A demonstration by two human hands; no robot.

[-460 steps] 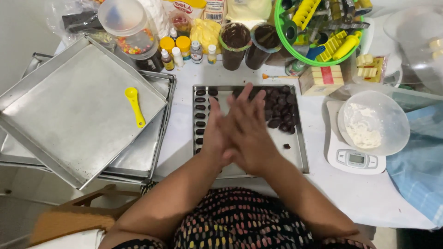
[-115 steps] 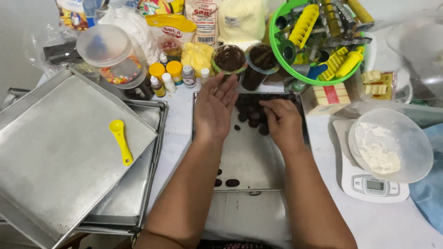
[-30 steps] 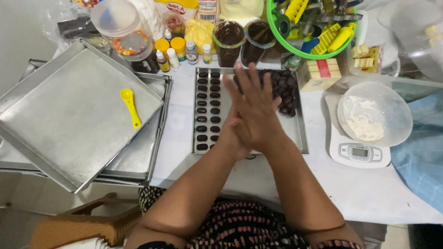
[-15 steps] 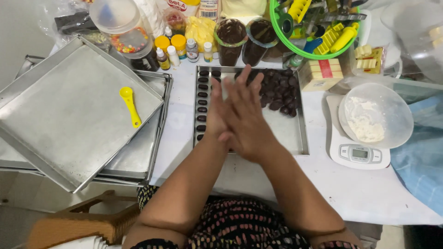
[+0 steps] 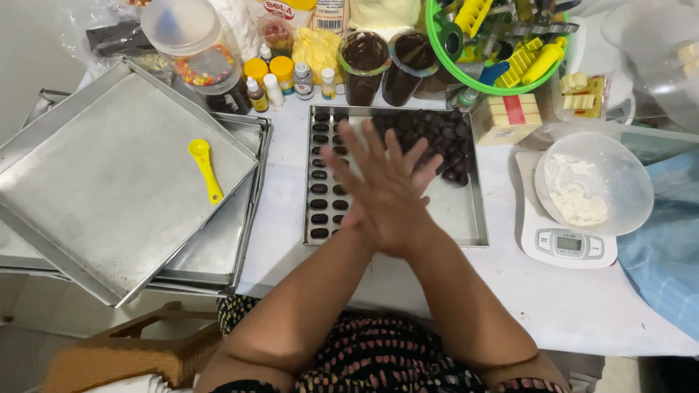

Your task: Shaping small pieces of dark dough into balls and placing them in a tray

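Pressing palms together, left hand under right hand, above baking tray.

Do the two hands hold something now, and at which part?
It cannot be told. The left hand and right hand are pressed palm to palm above the metal tray, hiding anything between them.

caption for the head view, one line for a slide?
Both hands pressed palm to palm above a metal tray of dark chocolate pieces.

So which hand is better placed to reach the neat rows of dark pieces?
Probably the right hand: it is pressed flat against the left hand, and its spread fingers point over the rows on the left side of the tray.
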